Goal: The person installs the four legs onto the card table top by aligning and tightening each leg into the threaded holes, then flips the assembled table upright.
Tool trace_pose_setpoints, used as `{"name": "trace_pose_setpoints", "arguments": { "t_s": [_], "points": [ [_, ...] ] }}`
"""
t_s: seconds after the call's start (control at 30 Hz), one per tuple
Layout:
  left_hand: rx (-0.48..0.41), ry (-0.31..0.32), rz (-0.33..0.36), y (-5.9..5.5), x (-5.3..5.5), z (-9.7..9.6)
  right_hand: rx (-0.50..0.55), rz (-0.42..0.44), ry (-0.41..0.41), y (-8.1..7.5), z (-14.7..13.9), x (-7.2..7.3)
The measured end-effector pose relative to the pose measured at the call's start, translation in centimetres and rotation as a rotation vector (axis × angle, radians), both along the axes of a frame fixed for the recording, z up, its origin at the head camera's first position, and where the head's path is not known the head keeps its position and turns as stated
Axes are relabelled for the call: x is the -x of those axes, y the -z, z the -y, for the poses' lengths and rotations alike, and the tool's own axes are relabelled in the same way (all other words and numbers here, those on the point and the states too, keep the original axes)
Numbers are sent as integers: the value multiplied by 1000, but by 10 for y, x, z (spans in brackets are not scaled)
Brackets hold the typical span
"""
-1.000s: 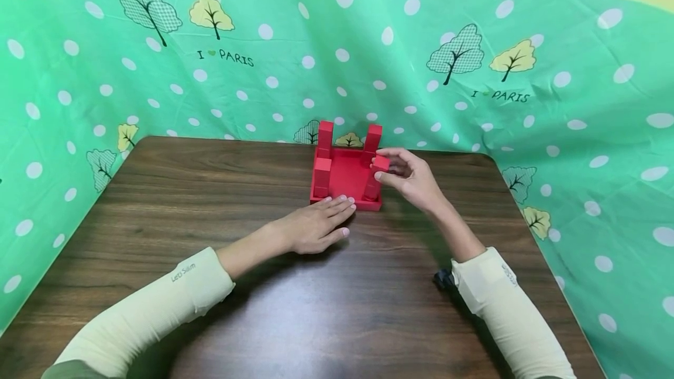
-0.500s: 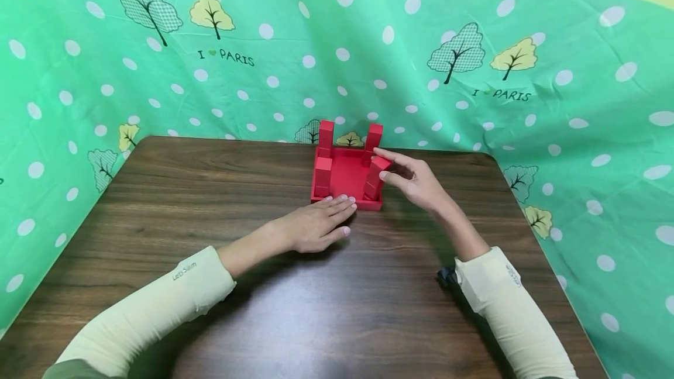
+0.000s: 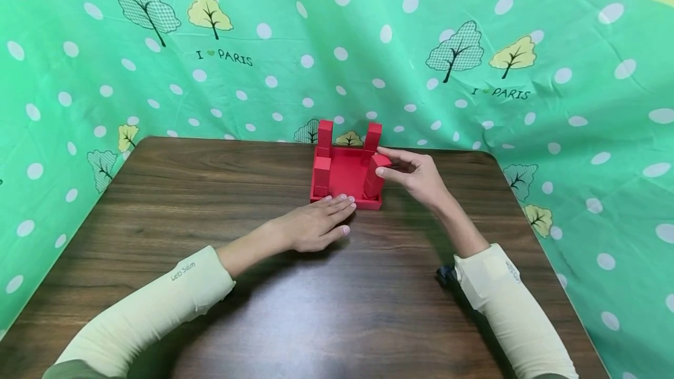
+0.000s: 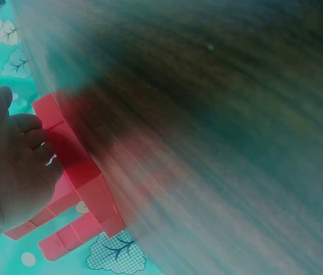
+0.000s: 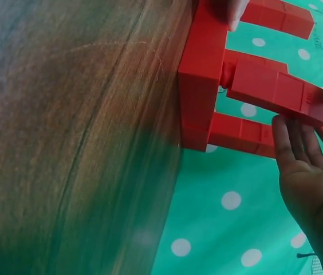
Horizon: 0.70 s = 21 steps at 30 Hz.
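A small red table (image 3: 347, 171) lies upside down near the back of the wooden tabletop, legs pointing up. My right hand (image 3: 418, 178) pinches the top of its near right leg (image 3: 375, 175) between thumb and fingers. That leg leans outward, and in the right wrist view a round red peg (image 5: 227, 75) shows in a gap at its base. The other legs, such as the near left leg (image 3: 322, 177), stand straight. My left hand (image 3: 316, 227) rests palm down with extended fingers on the front rim; the left wrist view shows the hand (image 4: 21, 154) against the red side.
The brown wooden tabletop (image 3: 237, 192) reaches back to a green dotted cloth (image 3: 295, 75) hung behind and at both sides. A small black object (image 3: 446, 275) sits by the right cuff.
The near right leg has gone from nearly upright to leaning right, its top turned. My right fingers have shifted their hold on it. My left hand has stayed in place.
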<state>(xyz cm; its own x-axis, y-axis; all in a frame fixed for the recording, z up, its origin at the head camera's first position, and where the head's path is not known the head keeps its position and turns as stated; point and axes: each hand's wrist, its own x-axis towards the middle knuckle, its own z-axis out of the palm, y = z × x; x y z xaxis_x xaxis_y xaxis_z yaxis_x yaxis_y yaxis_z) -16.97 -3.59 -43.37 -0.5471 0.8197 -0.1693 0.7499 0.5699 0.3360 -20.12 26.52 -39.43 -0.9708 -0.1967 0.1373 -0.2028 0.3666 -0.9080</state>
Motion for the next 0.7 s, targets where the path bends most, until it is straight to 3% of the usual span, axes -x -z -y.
{"name": "trace_pose_setpoints", "arguments": {
  "t_s": [0.3,0.7],
  "points": [
    [14,-1,12,-2,0,0,-28,-74,-26,0,-3,0],
    [14,-5,15,-2,0,0,-60,-45,-50,1,-2,-1]
  ]
}}
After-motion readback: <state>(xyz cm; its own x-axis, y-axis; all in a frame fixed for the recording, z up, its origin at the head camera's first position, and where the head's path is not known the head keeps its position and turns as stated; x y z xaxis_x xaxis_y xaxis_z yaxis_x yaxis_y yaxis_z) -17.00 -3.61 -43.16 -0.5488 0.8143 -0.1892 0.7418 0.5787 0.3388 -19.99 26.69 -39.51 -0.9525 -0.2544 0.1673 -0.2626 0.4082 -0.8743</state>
